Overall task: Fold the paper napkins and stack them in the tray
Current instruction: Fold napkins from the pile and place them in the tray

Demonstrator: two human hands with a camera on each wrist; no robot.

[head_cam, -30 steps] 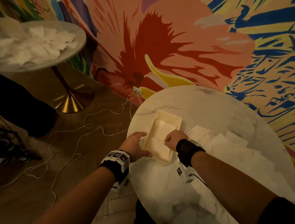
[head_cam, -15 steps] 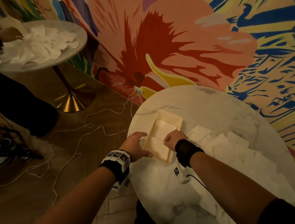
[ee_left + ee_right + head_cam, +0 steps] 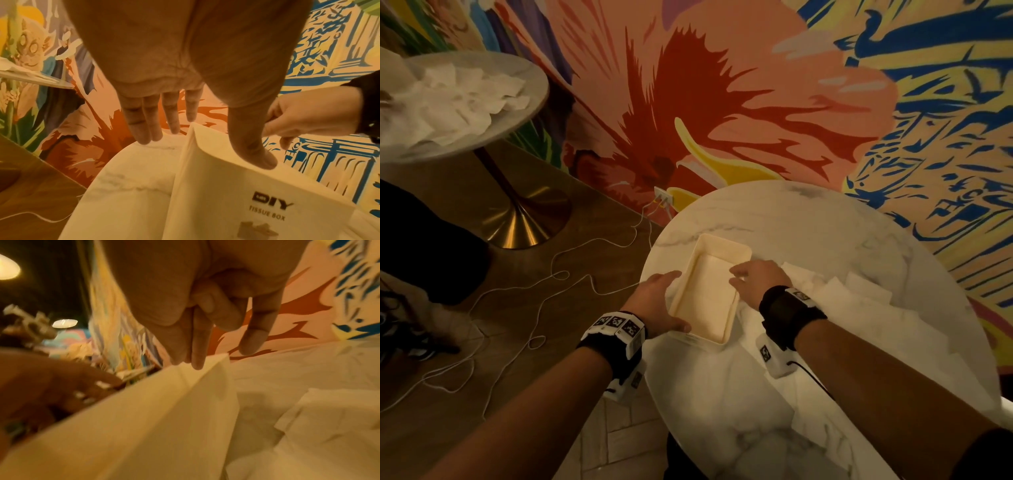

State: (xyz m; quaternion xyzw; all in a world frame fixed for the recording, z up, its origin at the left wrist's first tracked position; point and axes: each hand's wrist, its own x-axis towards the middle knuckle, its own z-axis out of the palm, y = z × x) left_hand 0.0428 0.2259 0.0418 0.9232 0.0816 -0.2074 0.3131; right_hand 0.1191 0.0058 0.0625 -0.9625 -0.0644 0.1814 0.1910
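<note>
Head view shows the right hand (image 3: pixel 753 279) has uncurled and lifted off the tray (image 3: pixel 690 263) on the bench (image 3: pixel 808 233), relaxed and empty, while the left hand (image 3: pixel 654 305) flatly steadies its side, so folded napkins (image 3: pixel 709 291) lie stacked inside.

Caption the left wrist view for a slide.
Left hand spans the cream tray, thumb on its rim, fingers straight beside it; the right hand reaches over the far side.

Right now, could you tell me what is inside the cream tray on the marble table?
Folded napkins lie flat inside the tray, covering its floor. How many are stacked cannot be seen, and the right hand hides the right rim.
</note>
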